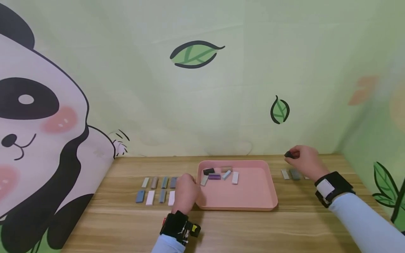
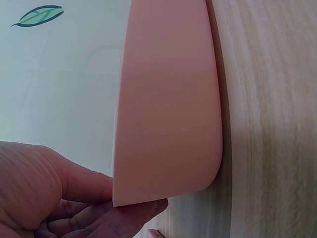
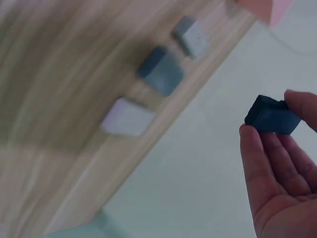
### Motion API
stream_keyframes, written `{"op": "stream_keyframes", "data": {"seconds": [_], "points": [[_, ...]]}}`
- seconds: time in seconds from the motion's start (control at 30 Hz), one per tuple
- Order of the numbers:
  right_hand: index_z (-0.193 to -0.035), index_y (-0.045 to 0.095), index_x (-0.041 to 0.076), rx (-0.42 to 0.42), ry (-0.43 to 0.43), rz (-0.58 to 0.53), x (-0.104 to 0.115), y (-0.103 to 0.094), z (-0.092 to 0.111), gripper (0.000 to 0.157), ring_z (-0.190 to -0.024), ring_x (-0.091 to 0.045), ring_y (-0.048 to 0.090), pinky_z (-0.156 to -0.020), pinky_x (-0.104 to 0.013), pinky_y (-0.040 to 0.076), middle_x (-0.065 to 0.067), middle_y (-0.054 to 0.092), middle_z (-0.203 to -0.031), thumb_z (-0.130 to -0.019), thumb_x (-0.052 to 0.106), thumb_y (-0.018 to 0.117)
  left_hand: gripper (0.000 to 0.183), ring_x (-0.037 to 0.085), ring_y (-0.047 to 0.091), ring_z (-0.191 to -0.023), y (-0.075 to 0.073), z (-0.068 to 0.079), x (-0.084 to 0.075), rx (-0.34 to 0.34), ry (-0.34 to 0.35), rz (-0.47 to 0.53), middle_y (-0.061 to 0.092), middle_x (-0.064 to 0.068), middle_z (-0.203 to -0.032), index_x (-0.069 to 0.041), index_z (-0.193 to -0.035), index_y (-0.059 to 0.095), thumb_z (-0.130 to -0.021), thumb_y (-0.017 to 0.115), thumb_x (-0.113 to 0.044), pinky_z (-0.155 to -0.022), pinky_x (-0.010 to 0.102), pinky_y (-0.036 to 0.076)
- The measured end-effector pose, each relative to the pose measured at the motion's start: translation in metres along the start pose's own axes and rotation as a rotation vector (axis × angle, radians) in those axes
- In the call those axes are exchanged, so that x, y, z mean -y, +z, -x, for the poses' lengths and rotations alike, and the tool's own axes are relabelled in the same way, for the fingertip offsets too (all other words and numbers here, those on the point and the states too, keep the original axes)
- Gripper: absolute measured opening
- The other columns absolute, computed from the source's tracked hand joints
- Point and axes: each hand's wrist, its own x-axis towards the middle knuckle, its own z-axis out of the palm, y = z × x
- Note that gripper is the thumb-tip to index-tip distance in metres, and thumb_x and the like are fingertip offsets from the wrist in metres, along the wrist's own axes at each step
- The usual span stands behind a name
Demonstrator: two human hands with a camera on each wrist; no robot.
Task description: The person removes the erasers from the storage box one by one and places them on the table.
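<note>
Right wrist view: we see a small dark block (image 3: 272,115) raised off the table (image 1: 240,228), in front of the leaf-printed backdrop (image 1: 221,119); the thumb and fingers of the right hand (image 1: 307,162) are clamped on it from opposite sides. We judge the block light, stiff and not fragile; its flat faces look smooth enough to pivot if pinched by a corner, so we favour the mid-length of the long sides, thumb against fingers. Head view: the left hand (image 1: 186,191) is at the left side of the pink tray (image 1: 250,198); left wrist view confirms its thumb and fingers closed on the rim at a corner. We rate the tray as thin-walled, fairly stiff and light, apt to turn about a one-corner hold and let its loose blocks (image 1: 214,176) slide. Edges: the table's far edge runs close to the backdrop, just below the dark block as the head camera sees it, leaving little depth there. On the right, a pale block (image 1: 285,174) and a grey-blue block (image 1: 295,174) lie near the right hand; on the left, two rows of blocks (image 1: 150,198) sit just beyond the left hand. Room: we note wood between tray and right-hand blocks, a broad near strip, and bare tray floor right of its contents.
</note>
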Motion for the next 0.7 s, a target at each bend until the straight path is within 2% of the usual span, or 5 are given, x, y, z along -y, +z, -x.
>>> {"op": "stream_keyframes", "data": {"seconds": [0.17, 0.3, 0.47, 0.7], "points": [[-0.107, 0.062, -0.008, -0.083, 0.059, 0.032, -0.023, -0.007, 0.007, 0.041, -0.088, -0.037, 0.063, -0.073, -0.047, 0.049, -0.026, 0.065, -0.099, -0.083, 0.025, 0.066, 0.022, 0.020, 0.052, -0.055, 0.000, 0.000, 0.000, 0.000, -0.005, -0.003, 0.058, 0.007, -0.064, -0.009, -0.063, 0.063, -0.084, 0.064, -0.012, -0.046, 0.028, 0.038], [-0.102, 0.064, -0.010, -0.139, 0.108, 0.080, -0.040, -0.009, 0.012, 0.041, -0.080, -0.036, 0.063, -0.064, -0.043, 0.048, -0.027, 0.066, -0.093, -0.081, 0.025, 0.068, 0.023, 0.020, 0.052, -0.054, 0.000, 0.000, 0.000, 0.001, -0.007, -0.006, 0.058, 0.007, -0.063, -0.009, -0.062, 0.063, -0.085, 0.064, -0.012, -0.046, 0.028, 0.038], [-0.098, 0.064, -0.014, -0.163, 0.176, 0.112, -0.056, -0.010, 0.019, 0.044, -0.068, -0.032, 0.063, -0.052, -0.032, 0.044, -0.028, 0.066, -0.087, -0.079, 0.026, 0.069, 0.024, 0.020, 0.051, -0.052, -0.001, 0.001, 0.000, -0.002, -0.003, -0.009, 0.057, 0.007, -0.061, -0.009, -0.060, 0.062, -0.084, 0.064, -0.012, -0.046, 0.028, 0.037], [-0.089, 0.066, -0.014, -0.195, 0.210, 0.145, -0.073, -0.009, 0.025, 0.040, -0.068, -0.036, 0.060, -0.052, -0.032, 0.039, -0.028, 0.065, -0.081, -0.075, 0.023, 0.071, 0.022, 0.020, 0.051, -0.054, -0.001, 0.001, -0.001, -0.007, 0.013, -0.008, 0.057, 0.007, -0.063, -0.008, -0.062, 0.063, -0.083, 0.064, -0.010, -0.047, 0.028, 0.037]]}}
